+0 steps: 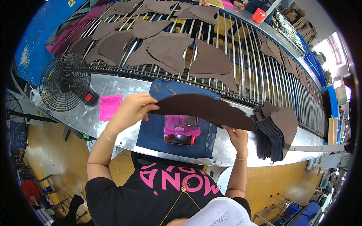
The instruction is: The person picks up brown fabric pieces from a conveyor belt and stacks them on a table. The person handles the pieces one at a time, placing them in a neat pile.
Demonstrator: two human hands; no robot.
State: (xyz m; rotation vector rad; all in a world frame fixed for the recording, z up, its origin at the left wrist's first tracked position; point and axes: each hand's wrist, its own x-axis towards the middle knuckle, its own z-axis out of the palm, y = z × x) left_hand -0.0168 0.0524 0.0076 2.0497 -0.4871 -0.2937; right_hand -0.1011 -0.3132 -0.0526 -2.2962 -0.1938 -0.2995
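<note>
A long curved piece of dark brown leather-like material is held flat in the air above the work place, between the two hands. The left hand grips its left end, with the fingers bent over the top edge and closed on it. The right hand holds the right end from below, the fingers closed around the lower edge.

Directly under the piece lies a dark blue cloth mat on the shiny metal table. On the mat stands a small red container with a pink translucent lid, partly hidden by the held piece. To the left of the left hand, a bright pink sponge-like square rests on the table, and further left stands a small black wire fan with a red switch.

To the right of the right hand, a stack of the same dark brown cut pieces leans at the table edge, very near to the held piece.

Behind the table runs a conveyor of metal rods, and many brown cut pieces lie spread on it. A red cup stands at the far side.
</note>
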